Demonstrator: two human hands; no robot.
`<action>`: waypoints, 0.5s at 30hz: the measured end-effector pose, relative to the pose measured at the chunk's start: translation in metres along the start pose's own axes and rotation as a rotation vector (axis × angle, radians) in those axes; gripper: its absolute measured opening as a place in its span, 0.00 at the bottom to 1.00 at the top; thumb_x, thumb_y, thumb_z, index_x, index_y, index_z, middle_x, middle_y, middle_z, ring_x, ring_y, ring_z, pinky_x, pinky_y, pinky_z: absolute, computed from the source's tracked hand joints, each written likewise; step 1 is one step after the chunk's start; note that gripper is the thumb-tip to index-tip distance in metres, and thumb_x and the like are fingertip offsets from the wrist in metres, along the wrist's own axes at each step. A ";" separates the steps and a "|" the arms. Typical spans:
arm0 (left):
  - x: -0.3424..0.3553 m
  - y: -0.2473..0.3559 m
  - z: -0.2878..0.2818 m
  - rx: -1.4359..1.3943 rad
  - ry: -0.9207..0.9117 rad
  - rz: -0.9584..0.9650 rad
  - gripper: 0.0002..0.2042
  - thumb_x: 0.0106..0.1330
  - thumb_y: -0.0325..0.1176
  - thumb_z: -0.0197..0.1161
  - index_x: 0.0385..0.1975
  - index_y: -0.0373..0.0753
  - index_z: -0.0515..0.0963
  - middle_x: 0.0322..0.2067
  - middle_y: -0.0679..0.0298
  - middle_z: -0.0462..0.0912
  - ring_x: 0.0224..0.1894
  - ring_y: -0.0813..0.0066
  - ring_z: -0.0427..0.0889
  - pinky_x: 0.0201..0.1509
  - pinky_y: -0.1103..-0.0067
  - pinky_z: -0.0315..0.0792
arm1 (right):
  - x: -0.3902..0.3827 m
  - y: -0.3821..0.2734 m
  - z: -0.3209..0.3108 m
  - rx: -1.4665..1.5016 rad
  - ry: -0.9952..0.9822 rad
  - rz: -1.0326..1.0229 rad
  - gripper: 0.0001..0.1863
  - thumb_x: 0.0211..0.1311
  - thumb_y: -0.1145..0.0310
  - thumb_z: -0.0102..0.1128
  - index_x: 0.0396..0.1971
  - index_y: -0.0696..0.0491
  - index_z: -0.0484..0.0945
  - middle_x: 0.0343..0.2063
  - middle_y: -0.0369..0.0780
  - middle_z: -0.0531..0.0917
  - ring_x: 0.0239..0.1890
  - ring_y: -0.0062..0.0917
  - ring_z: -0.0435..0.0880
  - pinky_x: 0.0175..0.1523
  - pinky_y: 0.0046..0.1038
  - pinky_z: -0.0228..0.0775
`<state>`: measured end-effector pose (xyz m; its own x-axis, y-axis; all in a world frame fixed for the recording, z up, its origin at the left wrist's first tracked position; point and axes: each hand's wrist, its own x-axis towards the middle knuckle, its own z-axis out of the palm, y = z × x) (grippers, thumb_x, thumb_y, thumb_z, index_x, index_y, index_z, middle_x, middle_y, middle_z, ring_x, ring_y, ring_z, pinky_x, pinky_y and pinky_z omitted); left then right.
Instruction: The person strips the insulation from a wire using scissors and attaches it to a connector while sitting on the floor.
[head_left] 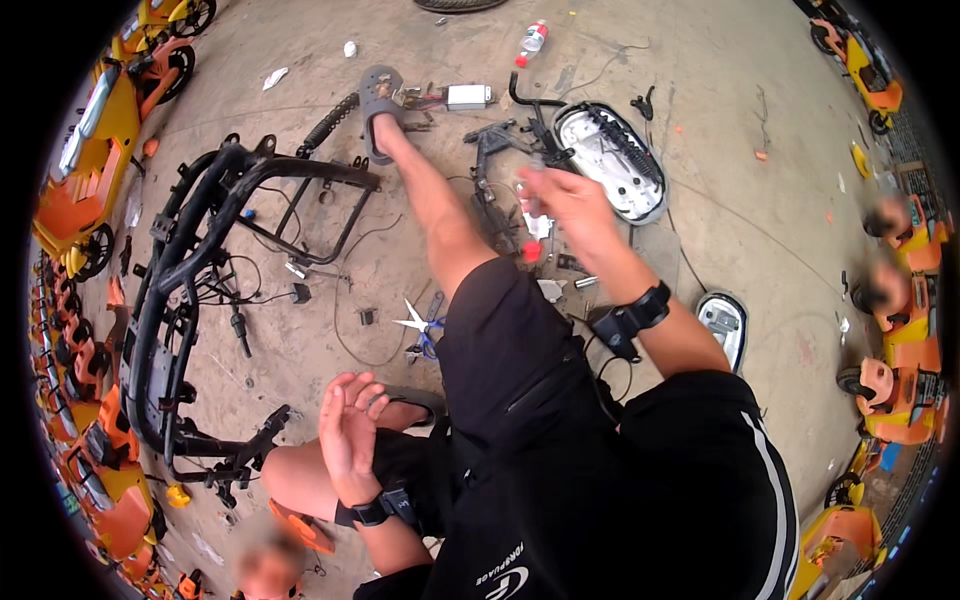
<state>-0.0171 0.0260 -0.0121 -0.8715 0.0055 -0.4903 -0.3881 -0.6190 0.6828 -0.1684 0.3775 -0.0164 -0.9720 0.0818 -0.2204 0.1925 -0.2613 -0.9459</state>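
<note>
My left hand [352, 425] is raised palm up beside my thigh, fingers loosely curled but apart, holding nothing. My right hand [570, 205] hangs over the parts on the floor, fingers closed on something I cannot make out. Beneath it lie dark metal parts [490, 205] and a white item with a red end [530, 250]. A black plastic-edged tray with a white inner face [630, 185] lies beyond. A black scooter frame [180, 280] stands at the left. Scissors with blue handles [425, 340] lie near my outstretched leg [430, 200], whose foot wears a grey clog.
A silver controller box [467, 97], a black spring [330, 125] and a plastic bottle [533, 42] lie toward the back. A smaller tray [720, 330] is at right. Rows of yellow and orange scooters [100, 200] line both sides. Another person's head [270, 560] shows at lower left.
</note>
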 end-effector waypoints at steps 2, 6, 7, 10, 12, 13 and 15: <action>0.004 0.000 -0.005 -0.021 -0.002 -0.012 0.13 0.70 0.36 0.51 0.46 0.34 0.71 0.43 0.50 0.79 0.42 0.62 0.79 0.48 0.69 0.75 | 0.015 0.038 -0.067 -0.172 0.146 0.094 0.15 0.61 0.61 0.61 0.37 0.59 0.81 0.30 0.35 0.83 0.29 0.13 0.78 0.35 0.17 0.68; 0.009 -0.002 -0.003 -0.040 0.029 -0.045 0.12 0.70 0.36 0.50 0.44 0.34 0.71 0.42 0.51 0.79 0.41 0.63 0.80 0.46 0.69 0.75 | -0.004 0.164 -0.206 -0.464 0.407 0.275 0.16 0.57 0.56 0.64 0.26 0.56 0.84 0.18 0.33 0.81 0.21 0.15 0.77 0.28 0.20 0.67; 0.009 -0.003 -0.002 -0.039 0.037 -0.064 0.12 0.71 0.37 0.49 0.45 0.34 0.71 0.42 0.51 0.79 0.41 0.63 0.80 0.46 0.69 0.75 | -0.021 0.201 -0.238 -0.533 0.477 0.304 0.17 0.55 0.55 0.66 0.24 0.56 0.84 0.16 0.34 0.81 0.20 0.16 0.77 0.27 0.21 0.67; 0.006 -0.006 0.003 0.011 0.018 -0.088 0.11 0.70 0.37 0.51 0.44 0.36 0.72 0.42 0.55 0.80 0.40 0.66 0.80 0.47 0.71 0.75 | -0.074 0.290 -0.306 -0.661 0.704 0.387 0.18 0.51 0.55 0.68 0.23 0.58 0.84 0.16 0.36 0.81 0.20 0.20 0.78 0.28 0.25 0.69; 0.000 -0.009 -0.004 0.003 0.071 -0.087 0.11 0.70 0.36 0.50 0.42 0.35 0.73 0.41 0.54 0.80 0.39 0.63 0.80 0.46 0.70 0.75 | -0.100 0.307 -0.309 -0.712 0.742 0.408 0.18 0.50 0.56 0.68 0.24 0.59 0.83 0.16 0.37 0.82 0.20 0.21 0.80 0.29 0.26 0.69; 0.006 -0.012 -0.006 -0.004 0.077 -0.101 0.11 0.70 0.36 0.50 0.41 0.34 0.73 0.41 0.52 0.80 0.39 0.62 0.80 0.45 0.70 0.75 | -0.112 0.311 -0.317 -0.542 0.830 0.407 0.17 0.50 0.57 0.69 0.24 0.59 0.83 0.15 0.38 0.81 0.20 0.21 0.79 0.29 0.26 0.69; 0.001 -0.011 0.005 0.032 0.134 -0.104 0.11 0.69 0.34 0.51 0.38 0.32 0.75 0.39 0.50 0.81 0.38 0.59 0.81 0.44 0.69 0.75 | -0.115 0.330 -0.328 -0.648 0.876 0.428 0.16 0.50 0.58 0.69 0.25 0.58 0.83 0.16 0.40 0.81 0.20 0.23 0.79 0.29 0.28 0.69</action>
<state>-0.0154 0.0368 -0.0174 -0.7795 -0.0379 -0.6253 -0.4852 -0.5948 0.6409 0.0513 0.5970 -0.3809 -0.4346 0.8067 -0.4003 0.7602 0.0902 -0.6435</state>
